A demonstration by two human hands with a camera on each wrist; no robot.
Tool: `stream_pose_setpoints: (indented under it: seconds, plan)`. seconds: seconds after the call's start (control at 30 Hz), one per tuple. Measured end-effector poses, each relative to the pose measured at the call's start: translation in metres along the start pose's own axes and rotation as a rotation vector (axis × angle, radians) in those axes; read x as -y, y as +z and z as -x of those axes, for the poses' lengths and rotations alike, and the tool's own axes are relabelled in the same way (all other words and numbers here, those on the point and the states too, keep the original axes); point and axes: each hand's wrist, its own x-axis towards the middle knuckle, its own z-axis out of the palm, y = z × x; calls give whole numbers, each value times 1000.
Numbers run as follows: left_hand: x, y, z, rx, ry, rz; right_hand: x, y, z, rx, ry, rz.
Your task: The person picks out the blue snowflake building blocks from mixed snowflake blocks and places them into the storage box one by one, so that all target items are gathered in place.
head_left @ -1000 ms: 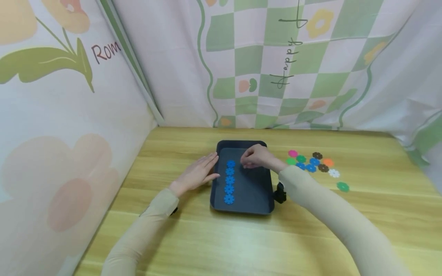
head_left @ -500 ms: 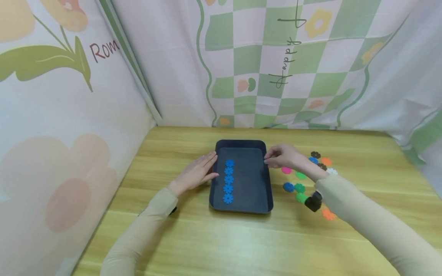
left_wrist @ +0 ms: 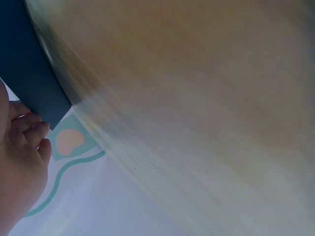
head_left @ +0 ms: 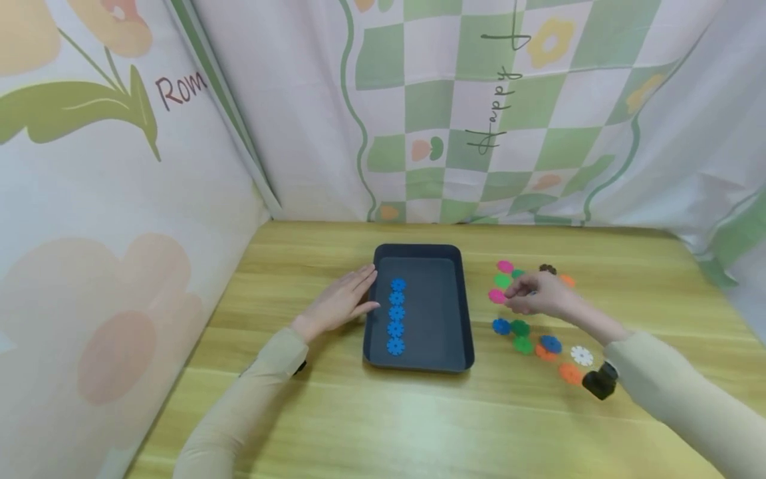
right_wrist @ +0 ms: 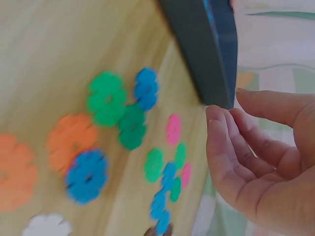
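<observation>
A dark rectangular tray lies on the table, with several blue flower-shaped plastic discs in a column along its left side. My left hand rests against the tray's left rim; the left wrist view shows its fingers at the tray wall. To the tray's right, my right hand hovers over loose discs, nearest a pink disc. In the right wrist view a gap shows between its thumb and its loosely bent fingers, with nothing held. Some discs behind this hand are hidden.
Loose discs lie right of the tray: a green disc, a blue disc, an orange disc, a white disc and others. A printed curtain hangs behind the wooden table, another on the left.
My right hand has moved from above the tray, across its right rim, to over the loose discs. My left hand has stayed at the left rim, and the blue column looks the same.
</observation>
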Motion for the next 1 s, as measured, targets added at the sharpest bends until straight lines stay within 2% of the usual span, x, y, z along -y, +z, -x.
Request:
stream_pose_setpoints:
  seconds: [0.23,0.4,0.57,0.8,1.0]
  plan:
    - [-1,1,0,-2,-7,4,-31,-2,24,-9,-5,59]
    - [0,3,1,-17,-2,-2,-50,-1,35,-37,17,144]
    - [-1,3,1,-17,-1,-4,-64,3,42,-37,10,164]
    - [0,2,0,-15,1,-11,-68,5,47,13,66,133]
    - [0,2,-1,-17,1,-5,-70,6,46,13,87,140]
